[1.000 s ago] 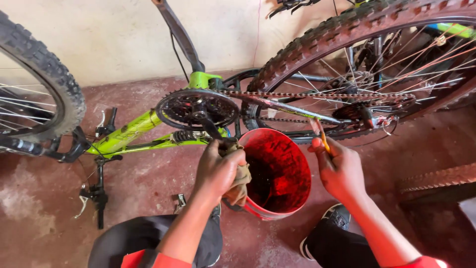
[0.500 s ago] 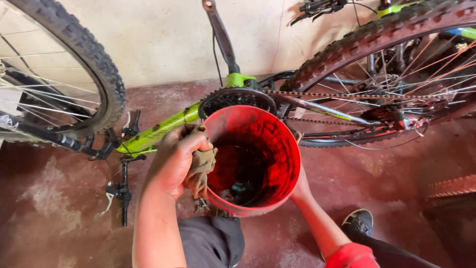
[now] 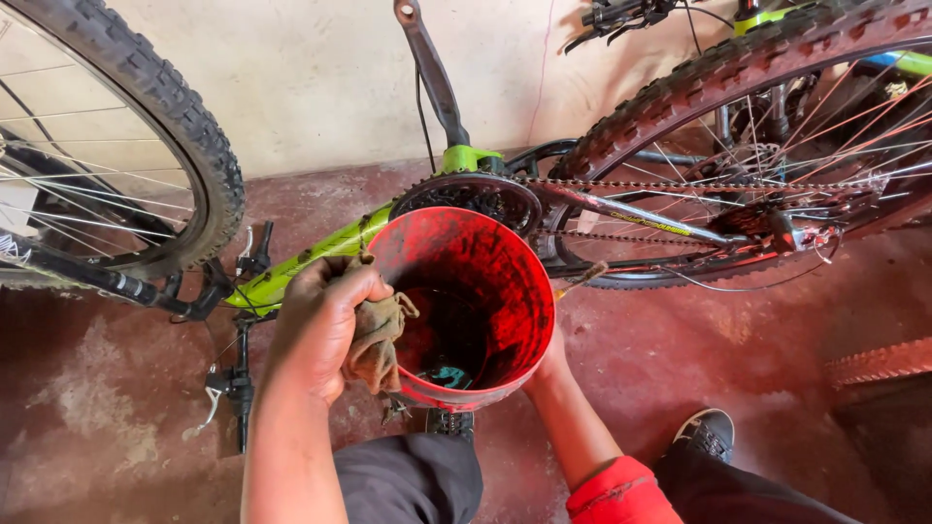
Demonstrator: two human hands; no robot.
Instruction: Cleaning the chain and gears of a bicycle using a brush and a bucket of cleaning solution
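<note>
My left hand (image 3: 320,325) grips a dirty brown rag (image 3: 381,338) and presses it against the left rim of a red plastic bucket (image 3: 519,291). The bucket is raised and tilted toward me, and its inside is smeared dark with a little dark liquid at the bottom. My right hand (image 3: 551,367) is mostly hidden behind the bucket's right side and supports it. A thin brush handle (image 3: 583,278) sticks out beside that hand. Just behind the bucket is the chainring (image 3: 466,197) of an upside-down green bicycle (image 3: 291,272).
The chain (image 3: 680,184) runs right to the rear wheel (image 3: 718,68). The front wheel (image 3: 170,112) stands at the left and a crank arm (image 3: 432,68) points up. The handlebar (image 3: 233,383) rests on the red concrete floor. My shoe (image 3: 709,432) is at the lower right.
The bucket has come up off the floor and closer to me. My right hand, earlier above it with the brush, is now behind its side. My left hand still grips the rag.
</note>
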